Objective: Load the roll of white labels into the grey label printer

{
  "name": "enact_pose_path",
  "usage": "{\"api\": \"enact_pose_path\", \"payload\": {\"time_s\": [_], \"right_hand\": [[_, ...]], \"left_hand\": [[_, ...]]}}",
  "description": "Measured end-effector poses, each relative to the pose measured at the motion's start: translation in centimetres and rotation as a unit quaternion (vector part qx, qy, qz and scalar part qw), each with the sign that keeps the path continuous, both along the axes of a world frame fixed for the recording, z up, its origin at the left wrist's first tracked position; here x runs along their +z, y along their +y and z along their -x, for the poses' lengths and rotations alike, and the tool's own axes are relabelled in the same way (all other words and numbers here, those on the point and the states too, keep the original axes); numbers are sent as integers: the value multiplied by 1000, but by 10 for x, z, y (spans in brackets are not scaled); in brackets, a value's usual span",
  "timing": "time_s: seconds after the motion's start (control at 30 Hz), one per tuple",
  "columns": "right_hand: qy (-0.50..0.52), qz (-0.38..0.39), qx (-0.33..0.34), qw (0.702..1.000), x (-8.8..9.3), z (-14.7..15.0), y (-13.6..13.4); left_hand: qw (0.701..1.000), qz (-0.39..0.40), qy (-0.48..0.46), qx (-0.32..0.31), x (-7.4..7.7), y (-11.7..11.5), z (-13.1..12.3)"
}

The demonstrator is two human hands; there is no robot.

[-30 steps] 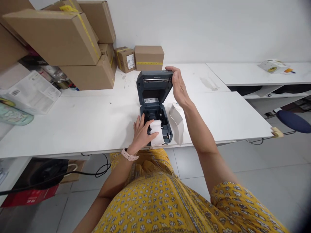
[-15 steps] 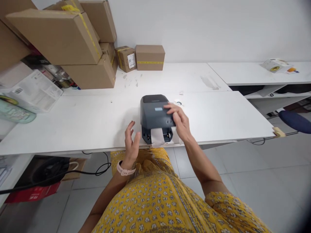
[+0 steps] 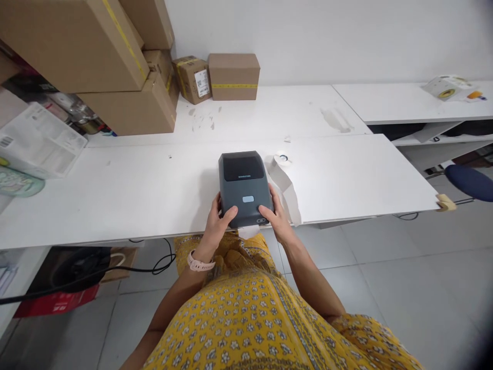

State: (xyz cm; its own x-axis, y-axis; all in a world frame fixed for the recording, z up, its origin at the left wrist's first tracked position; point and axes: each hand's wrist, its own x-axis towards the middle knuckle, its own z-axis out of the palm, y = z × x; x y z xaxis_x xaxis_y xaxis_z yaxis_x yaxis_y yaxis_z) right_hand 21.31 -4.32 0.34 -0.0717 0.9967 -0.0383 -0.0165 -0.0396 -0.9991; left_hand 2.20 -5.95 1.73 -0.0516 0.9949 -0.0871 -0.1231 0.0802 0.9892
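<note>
Fingers (image 3: 216, 203) of left hand (image 3: 219, 222) and right hand (image 3: 275, 220) clamped on front corners of label printer (image 3: 244, 182), lid shut, at near edge of white table (image 3: 346, 174). Risk: tipping off edge if drawn nearer; creasing of paper tongue (image 3: 247, 233) under palms.

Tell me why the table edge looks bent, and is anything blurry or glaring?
Head view: the wide lens bows the table and darkens the bottom right corner; the printer, left hand and right hand look sharp; the light is soft and even, without glare.
</note>
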Motion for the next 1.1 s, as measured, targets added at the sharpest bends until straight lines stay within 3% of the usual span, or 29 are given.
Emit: {"api": "enact_pose_path", "payload": {"time_s": [0.17,0.27,0.4,0.43,0.53,0.6,0.7,0.87,1.0,1.1], "right_hand": [[-1,-44,-32,998,-6,4,-3],[-3,-51,-35,998,-10,5,-4],[2,-36,-15,999,-11,3,-5],[-1,-39,-17,999,-11,3,-5],[-16,-55,-33,998,-11,4,-5],[-15,-56,-36,998,-11,4,-5],[-10,-51,-34,998,-13,5,-4],[-21,-51,-26,998,-13,6,-6],[-102,-122,-59,986,7,6,-11],[-231,-222,-42,946,27,4,-14]], "left_hand": [[999,-13,39,17,-3,6,1],[998,-13,56,18,-4,-4,4],[983,6,120,138,-5,-43,7],[984,29,111,133,-5,-53,6],[988,142,6,-53,-3,-67,-7],[970,197,-90,-113,0,-63,-19],[952,241,-180,-64,2,-51,-35],[960,223,-168,-14,-10,-44,-44],[969,200,-120,-78,-16,-47,-34],[970,177,-66,-153,-15,-50,-15]]}}
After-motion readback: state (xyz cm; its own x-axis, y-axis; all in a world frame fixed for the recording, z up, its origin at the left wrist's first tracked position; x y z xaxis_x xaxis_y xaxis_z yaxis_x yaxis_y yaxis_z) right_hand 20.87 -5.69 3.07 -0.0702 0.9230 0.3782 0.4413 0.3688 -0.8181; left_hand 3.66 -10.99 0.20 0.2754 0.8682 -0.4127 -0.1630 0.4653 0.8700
